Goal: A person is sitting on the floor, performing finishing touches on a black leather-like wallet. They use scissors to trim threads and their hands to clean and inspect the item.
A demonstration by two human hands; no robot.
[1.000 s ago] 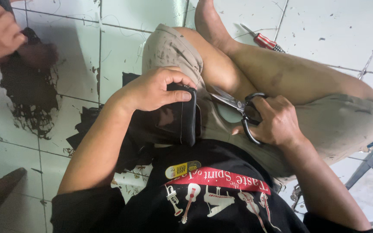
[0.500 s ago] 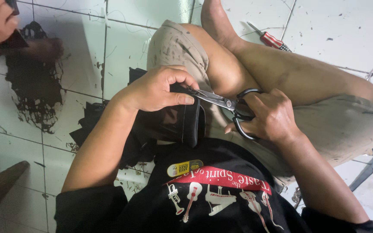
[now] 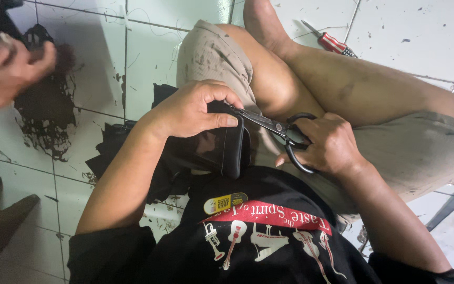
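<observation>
A small oval label [image 3: 225, 203] sits on the chest of the person's black T-shirt [image 3: 269, 252], at about six o'clock in the view; it is yellow with a dark patch at one end. Just beside it, toward five o'clock, runs a curved red banner [image 3: 269, 216] with pale lettering, above a row of small white and red instrument drawings [image 3: 269, 243]. No packages, signs or screens show.

black leather piece [image 3: 222, 150], black-handled scissors [image 3: 285, 134], red-handled screwdriver [image 3: 332, 43], khaki stained shorts [image 3: 211, 52], black shirt [image 3: 258, 242] with red band, white instrument print, white tiles [image 3: 90, 68] with dark stain.
</observation>
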